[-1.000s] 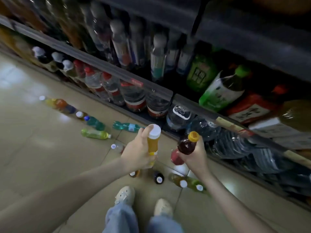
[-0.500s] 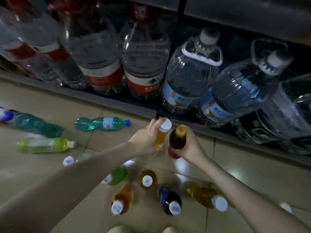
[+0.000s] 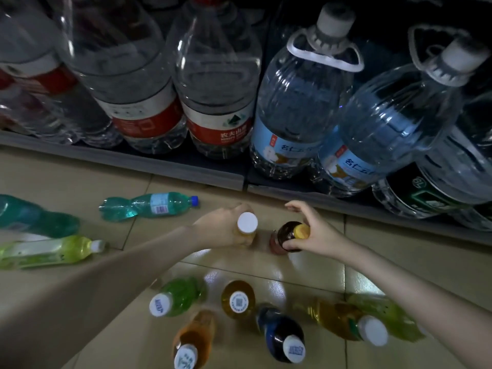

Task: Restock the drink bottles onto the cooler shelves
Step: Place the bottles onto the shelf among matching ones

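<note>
My left hand (image 3: 222,227) grips a yellow bottle with a white cap (image 3: 247,230), held upright low over the floor tiles. My right hand (image 3: 316,233) holds a dark brown bottle with a yellow cap (image 3: 288,237) by its neck and shoulder, close to the right of the yellow one. Both bottles sit just in front of the cooler's bottom shelf edge (image 3: 186,171). Whether their bases touch the floor is hidden.
Large water jugs (image 3: 298,110) fill the bottom shelf. Several upright small bottles (image 3: 238,299) stand on the floor near me. A teal bottle (image 3: 149,206) and a green bottle (image 3: 53,253) lie on their sides at the left.
Both hands have lowered the two bottles toward the floor in front of the bottom shelf, and the view has dropped closer to the floor. The hands have moved slightly apart.
</note>
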### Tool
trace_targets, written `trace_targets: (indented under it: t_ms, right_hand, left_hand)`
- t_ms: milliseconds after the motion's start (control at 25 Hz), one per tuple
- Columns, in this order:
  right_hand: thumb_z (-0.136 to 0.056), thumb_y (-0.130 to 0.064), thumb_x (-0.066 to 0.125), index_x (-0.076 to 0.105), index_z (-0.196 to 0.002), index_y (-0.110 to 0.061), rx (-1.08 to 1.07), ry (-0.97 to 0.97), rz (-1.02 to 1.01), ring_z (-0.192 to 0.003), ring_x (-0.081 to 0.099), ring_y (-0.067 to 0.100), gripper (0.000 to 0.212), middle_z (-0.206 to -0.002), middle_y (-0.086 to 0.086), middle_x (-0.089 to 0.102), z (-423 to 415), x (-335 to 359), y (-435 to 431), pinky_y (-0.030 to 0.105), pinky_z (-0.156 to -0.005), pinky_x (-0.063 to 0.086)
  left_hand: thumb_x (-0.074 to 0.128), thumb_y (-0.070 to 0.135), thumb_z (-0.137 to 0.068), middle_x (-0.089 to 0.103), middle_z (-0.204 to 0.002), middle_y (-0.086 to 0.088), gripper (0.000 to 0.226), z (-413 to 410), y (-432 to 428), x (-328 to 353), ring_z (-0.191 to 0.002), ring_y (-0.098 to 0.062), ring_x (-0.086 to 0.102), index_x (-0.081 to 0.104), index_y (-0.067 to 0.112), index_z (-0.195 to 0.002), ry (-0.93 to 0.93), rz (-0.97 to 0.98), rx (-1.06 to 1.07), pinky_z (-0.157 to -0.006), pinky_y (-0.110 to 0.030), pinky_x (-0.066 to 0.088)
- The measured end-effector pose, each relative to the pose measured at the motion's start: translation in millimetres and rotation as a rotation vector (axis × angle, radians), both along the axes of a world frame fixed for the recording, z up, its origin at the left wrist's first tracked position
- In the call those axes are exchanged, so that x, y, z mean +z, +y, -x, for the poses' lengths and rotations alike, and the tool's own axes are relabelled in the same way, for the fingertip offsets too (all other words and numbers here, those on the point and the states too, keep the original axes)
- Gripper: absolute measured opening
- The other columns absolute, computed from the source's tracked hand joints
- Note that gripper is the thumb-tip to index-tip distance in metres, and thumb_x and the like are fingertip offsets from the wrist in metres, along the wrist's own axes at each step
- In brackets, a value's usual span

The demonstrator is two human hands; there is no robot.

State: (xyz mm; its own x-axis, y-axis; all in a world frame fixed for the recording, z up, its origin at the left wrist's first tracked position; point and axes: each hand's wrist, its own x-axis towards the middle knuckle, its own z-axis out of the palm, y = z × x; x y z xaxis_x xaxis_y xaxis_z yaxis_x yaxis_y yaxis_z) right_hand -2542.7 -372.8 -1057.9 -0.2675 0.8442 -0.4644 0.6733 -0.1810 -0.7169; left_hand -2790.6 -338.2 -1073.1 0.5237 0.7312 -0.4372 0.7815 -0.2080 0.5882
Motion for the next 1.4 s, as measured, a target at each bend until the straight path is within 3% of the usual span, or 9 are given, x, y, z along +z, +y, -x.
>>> trace_targets:
  t_ms: [120, 280, 400, 560, 760, 920, 1080, 1280, 1400]
  right_hand:
    - [-0.075, -0.036, 0.078, 0.032, -0.135, -0.042, 0.204, -0.096, -0.082, -0.134, 0.027, 0.001, 0.076, -0.145, -0.015, 0.03, 27, 44, 14, 0.026, -0.111, 0.025]
    - [-0.092, -0.025, 0.061, 0.024, -0.148, -0.023, 0.413, -0.152, -0.37, -0.139, 0.021, 0.011, 0.068, -0.15, -0.004, 0.026, 129, 63, 52, 0.027, -0.112, 0.022]
    - [-0.092, -0.018, 0.06, 0.018, -0.15, -0.012, 0.598, -0.236, -0.439, -0.14, 0.022, 0.022, 0.072, -0.151, 0.007, 0.027, 213, 20, 78, 0.029, -0.11, 0.021]
    - [-0.089, -0.025, 0.064, 0.001, -0.153, -0.019, 0.836, -0.544, -0.345, -0.145, 0.015, 0.029, 0.09, -0.157, 0.012, 0.013, 280, -57, 109, 0.042, -0.113, 0.024]
    - [-0.088, -0.035, 0.066, -0.012, -0.151, -0.027, 0.895, -0.754, -0.316, -0.128, 0.039, 0.034, 0.101, -0.145, 0.018, 0.031, 315, -101, 119, 0.041, -0.098, 0.041]
    - [-0.088, -0.031, 0.065, -0.003, -0.152, -0.023, 0.952, -0.753, -0.44, -0.12, 0.043, 0.032, 0.094, -0.138, 0.017, 0.035, 317, -101, 107, 0.038, -0.09, 0.045]
    - [-0.087, -0.03, 0.066, 0.009, -0.15, -0.015, 0.986, -0.723, -0.579, -0.119, 0.041, 0.03, 0.086, -0.133, 0.014, 0.036, 309, -52, 99, 0.04, -0.086, 0.047]
    - [-0.087, -0.031, 0.063, 0.009, -0.151, -0.015, 0.952, -0.539, -0.558, -0.115, 0.039, 0.029, 0.085, -0.128, 0.011, 0.037, 276, 87, 74, 0.04, -0.085, 0.045]
    - [-0.086, -0.029, 0.064, 0.013, -0.15, -0.017, 0.956, -0.395, -0.561, -0.117, 0.04, 0.028, 0.083, -0.129, 0.008, 0.038, 252, 201, 58, 0.041, -0.086, 0.047]
  left_hand:
    - [0.072, 0.047, -0.077, 0.051, -0.133, 0.0, 0.073, 17, 1, 19, -0.115, -0.021, 0.054, 0.036, 0.025, -0.137, 0.049, 0.003, -0.058, -0.091, -0.033, 0.045]
    - [0.06, 0.04, -0.087, 0.042, -0.141, -0.008, 0.071, 81, 4, 32, -0.126, -0.027, 0.044, 0.026, 0.018, -0.146, 0.215, -0.198, 0.032, -0.104, -0.038, 0.036]
    - [0.061, 0.036, -0.087, 0.042, -0.141, -0.009, 0.068, 150, -10, 38, -0.128, -0.03, 0.042, 0.034, 0.013, -0.144, 0.267, -0.359, 0.239, -0.11, -0.037, 0.028]
    - [0.067, 0.023, -0.08, 0.047, -0.136, -0.015, 0.063, 214, -52, 33, -0.125, -0.034, 0.047, 0.044, 0.008, -0.137, 0.302, -0.441, 0.43, -0.107, -0.041, 0.035]
    - [0.062, 0.021, -0.088, 0.037, -0.147, -0.008, 0.063, 248, -96, 19, -0.136, -0.023, 0.034, 0.034, 0.013, -0.145, 0.318, -0.499, 0.574, -0.112, -0.023, 0.015]
    - [0.07, 0.011, -0.08, 0.052, -0.135, -0.013, 0.058, 260, -105, 9, -0.123, -0.029, 0.051, 0.05, 0.007, -0.134, 0.316, -0.514, 0.596, -0.106, -0.028, 0.023]
    - [0.066, 0.012, -0.082, 0.05, -0.138, -0.013, 0.054, 254, -75, 23, -0.126, -0.03, 0.048, 0.05, 0.007, -0.133, 0.284, -0.492, 0.586, -0.109, -0.035, 0.031]
    - [0.055, 0.037, -0.089, 0.015, -0.158, -0.007, 0.074, 213, -44, 113, -0.145, -0.02, 0.013, 0.02, 0.013, -0.149, 0.458, -0.397, 0.404, -0.116, -0.03, -0.001]
    - [0.057, 0.04, -0.086, 0.04, -0.144, -0.007, 0.074, 188, -43, 204, -0.132, -0.023, 0.04, 0.022, 0.01, -0.145, 0.564, -0.356, 0.243, -0.112, -0.034, 0.023]
